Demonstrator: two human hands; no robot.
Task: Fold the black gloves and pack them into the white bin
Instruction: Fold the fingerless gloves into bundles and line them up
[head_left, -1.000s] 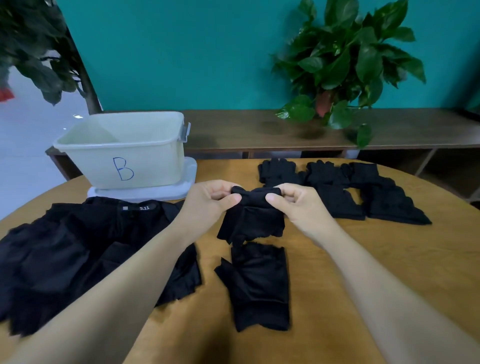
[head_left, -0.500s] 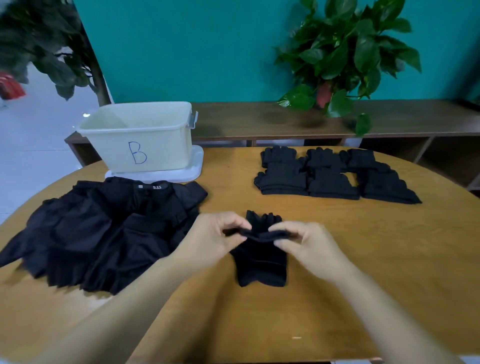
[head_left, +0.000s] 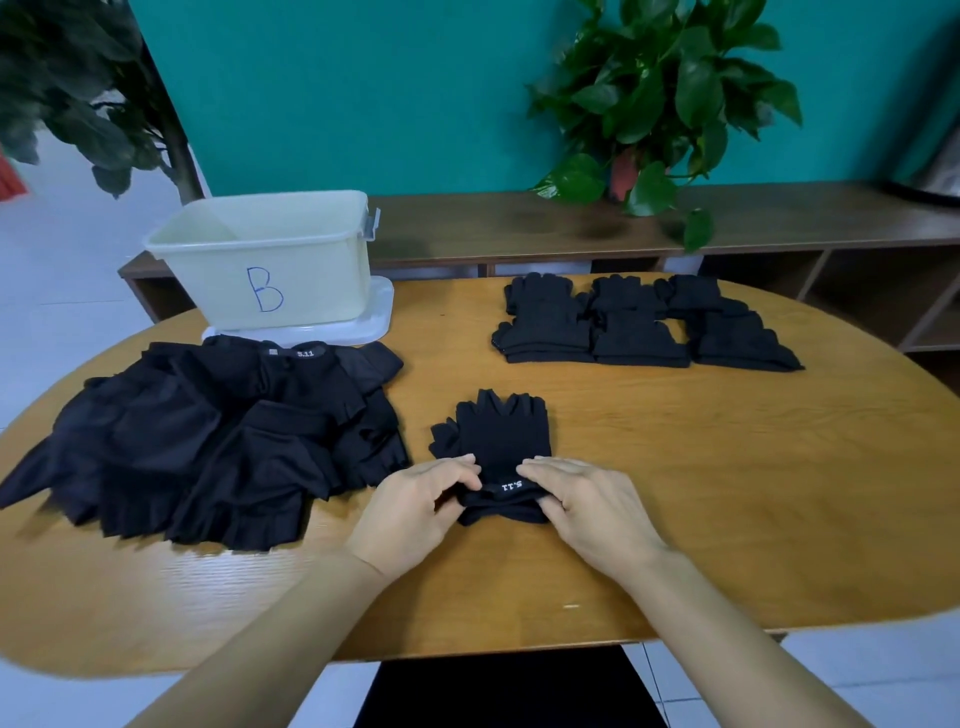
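Observation:
A pair of black fingerless gloves (head_left: 498, 441) lies stacked flat at the middle of the round wooden table (head_left: 727, 493), finger ends pointing away from me. My left hand (head_left: 415, 509) pinches the left corner of the cuff, and my right hand (head_left: 592, 509) pinches the right corner. A white "5.11" label shows on the cuff between my hands. The white bin (head_left: 265, 265), marked with a blue "B", stands at the far left of the table on its lid; no gloves are visible inside it.
A loose heap of black gloves (head_left: 208, 441) covers the left part of the table. Several folded glove stacks (head_left: 639, 327) sit in rows at the far right. Behind the table run a low wooden shelf (head_left: 519, 223), a potted plant (head_left: 660, 93) and a teal wall.
The glove held up in both hands came down onto the other glove on the table. My hands slid toward me to the cuff end. The camera tilted, showing more of the table's near edge.

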